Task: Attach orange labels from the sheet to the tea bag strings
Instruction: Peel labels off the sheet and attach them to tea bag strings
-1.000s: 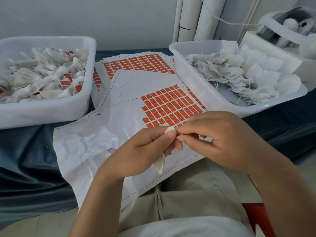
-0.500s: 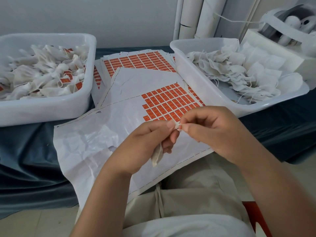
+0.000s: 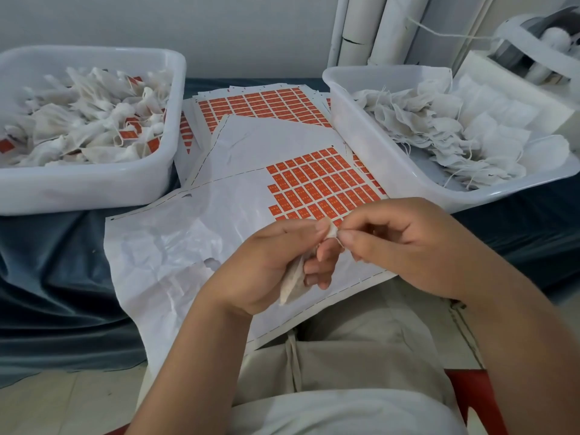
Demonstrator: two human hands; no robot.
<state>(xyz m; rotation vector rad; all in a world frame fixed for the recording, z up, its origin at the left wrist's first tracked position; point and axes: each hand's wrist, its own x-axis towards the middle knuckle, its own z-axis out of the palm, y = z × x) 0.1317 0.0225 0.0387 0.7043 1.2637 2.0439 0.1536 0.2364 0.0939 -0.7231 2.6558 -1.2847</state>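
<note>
My left hand (image 3: 266, 265) grips a white tea bag (image 3: 293, 284) that hangs down from between its thumb and fingers, the bag's top showing at the thumb tip. My right hand (image 3: 405, 243) pinches at that top with thumb and forefinger; whether it has the string or a label is hidden by the fingers. Both hands hover over the label sheet (image 3: 194, 246), whose remaining orange labels (image 3: 317, 186) fill its far right part.
A white tub (image 3: 94, 186) at the left holds tea bags with orange labels. Another white tub (image 3: 392, 171) at the right holds unlabelled tea bags with loose strings. More label sheets (image 3: 260, 103) lie behind. A dark blue cloth (image 3: 53, 277) covers the table.
Both hands have risen slightly above the sheet and stay pinched together at the tea bag's top. The bag now hangs a bit more to the left under the left hand.
</note>
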